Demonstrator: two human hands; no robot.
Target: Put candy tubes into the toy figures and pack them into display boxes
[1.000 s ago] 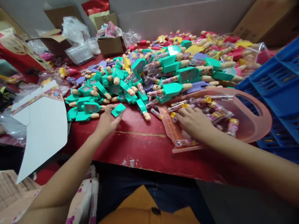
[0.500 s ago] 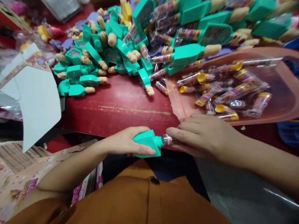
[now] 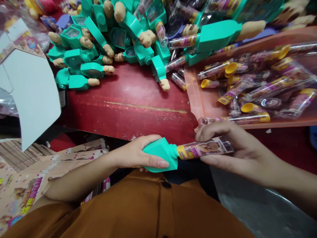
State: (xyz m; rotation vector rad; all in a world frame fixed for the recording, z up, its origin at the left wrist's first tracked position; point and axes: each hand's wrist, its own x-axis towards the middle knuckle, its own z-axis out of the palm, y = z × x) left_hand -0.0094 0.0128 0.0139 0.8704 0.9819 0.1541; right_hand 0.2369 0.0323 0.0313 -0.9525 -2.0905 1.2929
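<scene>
The right hand (image 3: 250, 160) sits farther from the green case (image 3: 158, 152) than 0.5 s ago, baring most of the tube's (image 3: 198, 149) label. The left hand's (image 3: 132, 153) grip wraps the case; the right's closes around the tube's far end. Both parts meet at the neck, before the bench (image 3: 138, 87), so joining seems underway; seating is unclear.

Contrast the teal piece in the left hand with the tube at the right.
The teal piece is opaque and blocky; the tube is clear and slim, with a printed label. The left hand grips the teal piece; the right hand holds the tube. Both appear to meet end to end.
</scene>
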